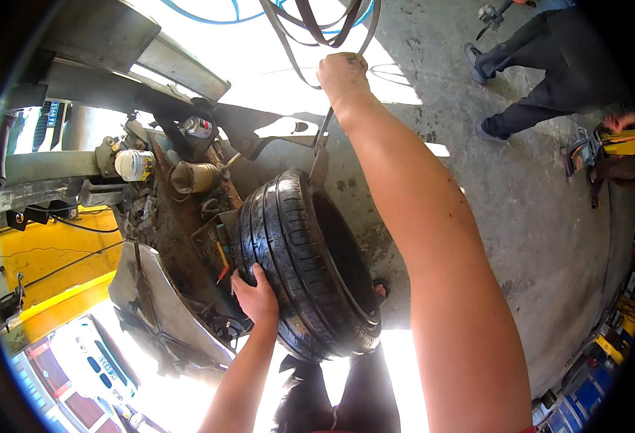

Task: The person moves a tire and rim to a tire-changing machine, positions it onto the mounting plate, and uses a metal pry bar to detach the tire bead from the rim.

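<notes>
A black tire (285,252), with wet-looking grooved tread, stands tilted in front of me above my legs. My left hand (258,296) lies against the left side of its tread, thumb pointing up and fingers apart. Farther off, beyond the tire, my right hand (344,74) is closed in a fist beside dark looped hoses or straps (317,22). What it grips is hidden by the hand. A dark flat metal bar or hook (319,164) runs from below that fist to the tire's upper rim, its lower end at the opening.
Left of the tire, a cluttered metal machine tray (166,187) holds a can (197,128), a white tub (135,165), a brownish cup (193,177) and tools. A yellow machine body (64,249) stands farther left. Another person's legs (527,79) are at the upper right, near yellow-and-black equipment (620,143).
</notes>
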Motion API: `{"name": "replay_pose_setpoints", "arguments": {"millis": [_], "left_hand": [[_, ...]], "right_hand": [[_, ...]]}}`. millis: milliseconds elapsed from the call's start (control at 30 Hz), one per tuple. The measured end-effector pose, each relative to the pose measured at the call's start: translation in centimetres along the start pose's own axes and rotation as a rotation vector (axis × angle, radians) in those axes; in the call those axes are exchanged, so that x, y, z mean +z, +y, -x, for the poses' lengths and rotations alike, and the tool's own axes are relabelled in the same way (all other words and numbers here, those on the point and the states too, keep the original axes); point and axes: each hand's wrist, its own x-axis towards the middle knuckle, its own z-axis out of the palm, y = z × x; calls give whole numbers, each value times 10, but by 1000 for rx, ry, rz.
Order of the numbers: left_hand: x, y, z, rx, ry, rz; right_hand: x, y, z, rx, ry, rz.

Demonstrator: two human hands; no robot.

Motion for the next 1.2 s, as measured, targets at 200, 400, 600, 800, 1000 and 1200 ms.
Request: {"name": "replay_pose_setpoints", "arguments": {"millis": [200, 400, 600, 800, 1000, 1200], "left_hand": [[-1, 2, 0, -5, 2, -7], [-2, 4, 0, -2, -3, -22], [-2, 2, -1, -6, 1, -26], [-4, 3, -1, -28, -2, -36], [-4, 2, -1, -36, -11, -40], [-6, 4, -2, -57, -54, -9]], "right_hand": [[-8, -8, 16, 5, -6, 25], [-15, -14, 19, -48, -173, -101], [-15, -24, 32, -7, -114, -79], [-11, -27, 20, 1, -162, -120], [-10, -30, -6, -58, -429, -127], [-8, -22, 10, -78, -162, -102]]}}
